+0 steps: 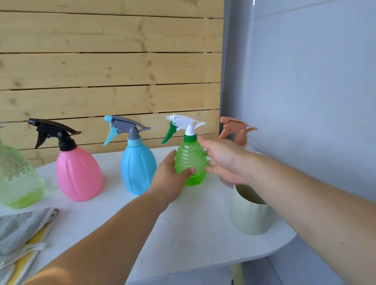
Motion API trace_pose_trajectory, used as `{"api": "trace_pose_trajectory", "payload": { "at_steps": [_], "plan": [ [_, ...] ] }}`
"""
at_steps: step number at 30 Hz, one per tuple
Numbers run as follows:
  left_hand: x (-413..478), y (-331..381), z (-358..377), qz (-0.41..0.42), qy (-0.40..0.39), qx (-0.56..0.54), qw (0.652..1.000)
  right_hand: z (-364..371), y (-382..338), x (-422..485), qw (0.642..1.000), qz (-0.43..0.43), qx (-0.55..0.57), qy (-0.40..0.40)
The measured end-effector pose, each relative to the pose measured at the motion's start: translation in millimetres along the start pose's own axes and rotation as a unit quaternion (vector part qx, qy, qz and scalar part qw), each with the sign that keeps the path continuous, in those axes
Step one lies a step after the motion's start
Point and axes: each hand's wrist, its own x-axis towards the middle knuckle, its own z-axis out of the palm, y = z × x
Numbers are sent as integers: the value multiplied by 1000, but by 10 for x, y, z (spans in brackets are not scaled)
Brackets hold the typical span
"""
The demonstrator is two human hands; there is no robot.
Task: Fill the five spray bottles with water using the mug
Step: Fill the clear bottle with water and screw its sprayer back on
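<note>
Five spray bottles stand in a row on the white table (191, 238): a pale green translucent bottle (11, 180), a pink bottle (77, 176) with a black head, a blue bottle (138, 170), a bright green ribbed bottle (190, 156) with a white head, and a bottle with a brown-orange head (237, 128) whose body is hidden. My left hand (171, 178) grips the bright green bottle's body, thumb across its front. My right hand (224, 161) is beside that bottle's right side, fingers spread and touching or nearly touching it. A cream mug (250, 219) stands under my right forearm.
A grey cloth (14, 230) lies folded over yellow-edged cloths (21, 261) at the table's left front. A wooden plank wall runs behind the bottles and a grey wall (314, 84) closes the right side. The table's rounded edge ends just right of the mug. Small water drops (169, 222) lie mid-table.
</note>
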Motion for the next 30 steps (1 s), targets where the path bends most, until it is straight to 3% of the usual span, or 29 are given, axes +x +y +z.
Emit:
{"api": "trace_pose_trajectory", "payload": {
  "at_steps": [5, 11, 14, 16, 18, 20, 23, 27, 30],
  "plan": [
    [-185, 106, 10, -33, -6, 29, 999, -168, -184, -178, 977, -74, -186, 70],
    [-458, 224, 74, -79, 25, 74, 994, -478, -415, -457, 953, -131, -231, 146],
    [-532, 258, 122, -79, 33, 81, 993, -626, -449, -480, 873, -249, -304, 291],
    [-569, 292, 141, -66, 34, 95, 993, -727, -428, -374, 830, -260, -382, 314],
    [-611, 331, 145, -56, 27, 101, 993, -804, -345, -206, 842, -187, -439, 252],
    [-666, 371, 128, -51, 15, 98, 994, -838, -241, -84, 877, -147, -411, 203],
    [-788, 441, 60, -40, 2, 76, 996, -881, -179, -110, 890, -179, -365, 208],
    [-1003, 579, -104, -5, 7, 55, 998, -789, -357, -513, 880, -261, -315, 243],
    [-1236, 678, -246, 71, 18, 80, 994, -622, -516, -985, 876, -335, -249, 241]
  ]
}}
